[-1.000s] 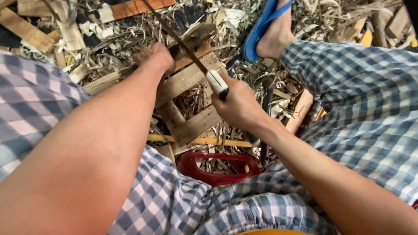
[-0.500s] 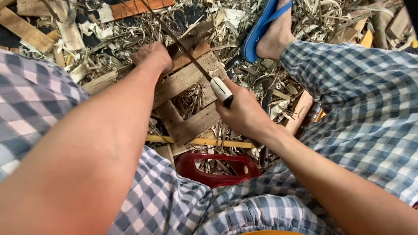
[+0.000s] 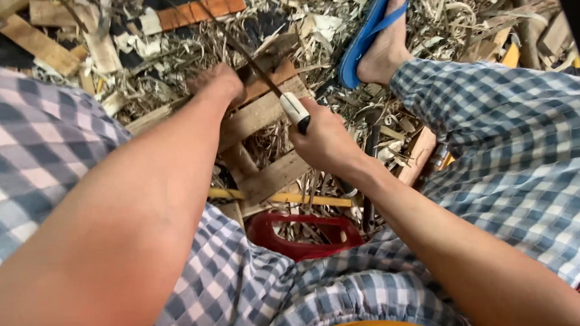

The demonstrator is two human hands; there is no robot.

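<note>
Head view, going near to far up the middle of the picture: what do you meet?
Red plastic item → yellow strip → wooden slat frame → right hand gripping the blade's white handle → orange-brown plank.

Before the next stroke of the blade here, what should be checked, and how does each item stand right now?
1. Right hand gripped on knife handle: ok.
2. Left hand steadying the work on the wooden frame: ok.
3. Left fingers out of the blade's path: cannot tell, they are hidden.
4. Blade tip in sight: not ok, lost among shavings.
5. Foot in blue sandal away from blade: ok.
</note>
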